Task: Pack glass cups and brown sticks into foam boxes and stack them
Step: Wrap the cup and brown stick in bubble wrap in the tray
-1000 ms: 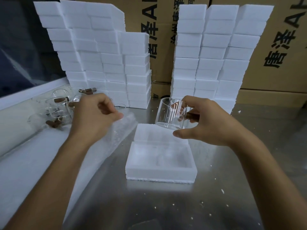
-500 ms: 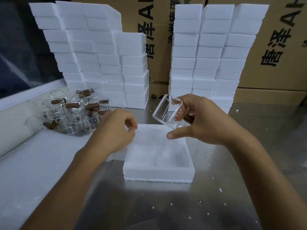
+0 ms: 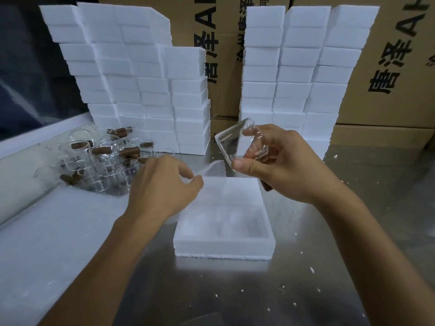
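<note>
Head view first: my right hand (image 3: pixel 280 161) grips one clear glass cup (image 3: pixel 231 142), tilted, with its base turned toward the left, in the air just above the far edge of the open white foam box (image 3: pixel 223 249); a brown stick (image 3: pixel 266 185) pokes out under the same palm. My left hand (image 3: pixel 164 187) pinches the corner of a thin white foam sheet (image 3: pixel 58 231) just beside the box's left wall. I count one open box, with its white foam lid (image 3: pixel 237 190) lying flat against its far side. Near the front edge, the bare steel tabletop (image 3: pixel 235 297) has open room, dotted only with foam crumbs. At far left sits a cluster of clear glass cups (image 3: pixel 103 161) with brown sticks among them, too overlapped to count. Behind stand two groups of stacked white foam boxes, left (image 3: pixel 131 85) and right (image 3: pixel 299 74), before brown cardboard cartons (image 3: pixel 388 67).
</note>
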The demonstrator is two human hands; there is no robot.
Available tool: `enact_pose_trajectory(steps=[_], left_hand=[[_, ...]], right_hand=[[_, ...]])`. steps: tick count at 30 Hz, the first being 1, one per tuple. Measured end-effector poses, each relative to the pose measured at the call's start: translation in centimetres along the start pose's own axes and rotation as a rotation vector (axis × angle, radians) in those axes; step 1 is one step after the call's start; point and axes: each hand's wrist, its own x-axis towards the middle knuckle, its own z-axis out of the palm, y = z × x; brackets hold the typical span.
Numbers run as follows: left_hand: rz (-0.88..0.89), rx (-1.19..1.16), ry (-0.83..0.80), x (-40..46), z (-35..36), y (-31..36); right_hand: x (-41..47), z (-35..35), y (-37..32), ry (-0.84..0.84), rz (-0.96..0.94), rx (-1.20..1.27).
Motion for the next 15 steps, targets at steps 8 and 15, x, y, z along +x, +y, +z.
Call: enact_pose_trajectory(steps=[8, 15], left_hand=[[-0.079, 0.13, -0.1, 0.4, -0.8, -0.4], [-0.038, 0.103, -0.103, 0.0, -0.3, -0.2]], right_hand=[[0.0, 0.8, -0.8, 0.132, 0.091, 0.22], [0.0, 2.3, -1.9, 0.04, 0.276, 0.832]])
